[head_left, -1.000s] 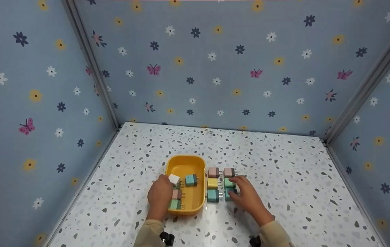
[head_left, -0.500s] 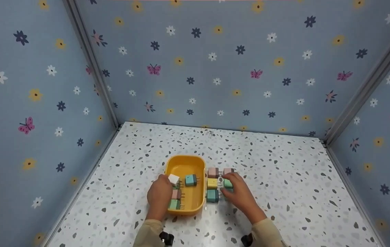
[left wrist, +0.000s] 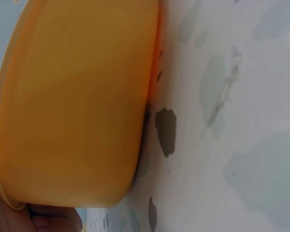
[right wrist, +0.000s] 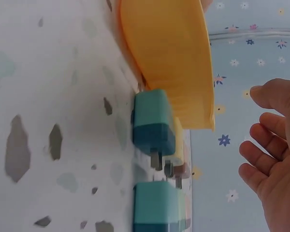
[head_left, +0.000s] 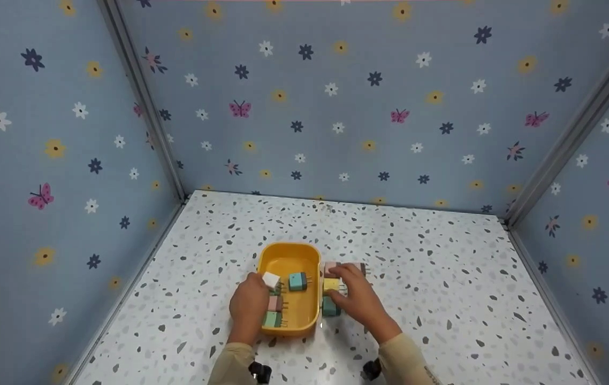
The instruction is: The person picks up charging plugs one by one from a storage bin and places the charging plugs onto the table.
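Observation:
My left hand (head_left: 249, 305) grips the left rim of a yellow plastic box (head_left: 289, 258); in the left wrist view its fingers wrap the rim at the lower left. Inside lie charger plugs with metal prongs: a blue one (head_left: 297, 280), a white one (head_left: 271, 280), a pink one (head_left: 275, 303) and a green one (head_left: 272, 320). My right hand (head_left: 364, 302) hovers over the plugs right of the box, fingers loosely bent around nothing. Near its fingertips are a yellow plug (head_left: 330, 285) and a teal plug (head_left: 330, 306), with a pink plug (head_left: 331, 268) behind.
In the right wrist view a second teal plug (right wrist: 157, 205) stands beside the first, with paler plugs behind it. The speckled white table (head_left: 433, 256) is bounded by blue flowered panels (head_left: 304, 96) at the back and both sides.
My right hand has moved left, from above the outer column of plugs to above the column beside the box. My left hand and the box stay in place.

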Demonstrator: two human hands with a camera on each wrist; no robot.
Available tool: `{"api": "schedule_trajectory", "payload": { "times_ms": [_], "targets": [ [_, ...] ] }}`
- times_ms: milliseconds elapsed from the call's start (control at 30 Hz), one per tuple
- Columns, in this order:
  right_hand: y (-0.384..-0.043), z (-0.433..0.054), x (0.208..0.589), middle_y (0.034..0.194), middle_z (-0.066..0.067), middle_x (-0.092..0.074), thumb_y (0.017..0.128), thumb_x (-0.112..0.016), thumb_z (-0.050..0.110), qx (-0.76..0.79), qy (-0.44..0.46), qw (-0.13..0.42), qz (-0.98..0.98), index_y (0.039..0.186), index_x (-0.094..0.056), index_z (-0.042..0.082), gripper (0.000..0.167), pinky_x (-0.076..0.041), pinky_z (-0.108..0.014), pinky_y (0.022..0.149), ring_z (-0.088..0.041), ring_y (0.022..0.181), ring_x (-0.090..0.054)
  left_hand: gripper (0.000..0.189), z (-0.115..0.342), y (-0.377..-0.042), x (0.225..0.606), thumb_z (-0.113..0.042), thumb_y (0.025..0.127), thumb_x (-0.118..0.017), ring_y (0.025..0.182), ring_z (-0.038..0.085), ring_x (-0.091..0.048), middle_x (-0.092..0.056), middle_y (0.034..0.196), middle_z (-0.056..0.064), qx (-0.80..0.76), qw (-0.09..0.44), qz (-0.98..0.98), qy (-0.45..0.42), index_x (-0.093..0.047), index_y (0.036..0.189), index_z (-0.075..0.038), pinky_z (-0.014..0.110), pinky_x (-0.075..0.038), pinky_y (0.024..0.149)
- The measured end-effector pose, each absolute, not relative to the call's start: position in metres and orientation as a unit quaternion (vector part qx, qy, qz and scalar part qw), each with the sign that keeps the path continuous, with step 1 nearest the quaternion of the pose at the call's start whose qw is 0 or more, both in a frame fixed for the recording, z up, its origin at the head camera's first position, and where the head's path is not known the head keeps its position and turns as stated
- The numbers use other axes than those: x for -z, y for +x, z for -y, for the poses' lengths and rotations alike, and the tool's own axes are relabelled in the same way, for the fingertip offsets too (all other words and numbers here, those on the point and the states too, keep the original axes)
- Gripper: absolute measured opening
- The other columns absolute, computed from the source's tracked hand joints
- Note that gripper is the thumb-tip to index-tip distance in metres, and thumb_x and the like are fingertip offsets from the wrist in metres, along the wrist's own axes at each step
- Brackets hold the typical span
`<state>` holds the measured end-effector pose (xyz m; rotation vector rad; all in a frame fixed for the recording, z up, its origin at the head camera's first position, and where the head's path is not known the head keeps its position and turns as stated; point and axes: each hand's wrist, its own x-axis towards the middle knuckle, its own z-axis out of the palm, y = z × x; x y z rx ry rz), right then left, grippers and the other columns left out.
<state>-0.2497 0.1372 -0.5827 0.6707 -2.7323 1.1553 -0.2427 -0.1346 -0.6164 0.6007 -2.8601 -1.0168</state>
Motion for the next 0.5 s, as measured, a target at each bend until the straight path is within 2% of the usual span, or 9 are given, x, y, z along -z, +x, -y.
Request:
{"api": "schedule_trajectory", "payload": {
  "times_ms": [167, 500],
  "targets": [
    [-0.249, -0.128, 0.578, 0.134, 0.003, -0.058, 0.093, -0.077, 0.019, -0.374, 0.245, 0.056, 0.893, 0.137, -0.062, 0.012, 0.047, -0.049, -0.041, 0.106, -0.017, 0.125, -0.058, 0.041, 0.134, -0.243, 0.617, -0.033, 0.112, -0.03, 0.072, 0.02, -0.06, -0.067, 0.088, 0.007, 0.329, 0.021, 0.923, 0.199, -0.061, 0.115, -0.006, 0.04, -0.049, 0.066],
    [-0.251, -0.111, 0.576, 0.136, 0.001, -0.057, 0.093, -0.077, 0.022, -0.349, 0.238, 0.031, 0.906, 0.136, -0.063, 0.016, 0.045, -0.049, -0.037, 0.105, -0.016, 0.126, -0.056, 0.04, 0.134, -0.244, 0.617, -0.032, 0.112, -0.031, 0.072, 0.02, -0.06, -0.067, 0.088, 0.008, 0.326, 0.014, 0.923, 0.205, -0.061, 0.116, -0.005, 0.04, -0.049, 0.067]
  ]
}}
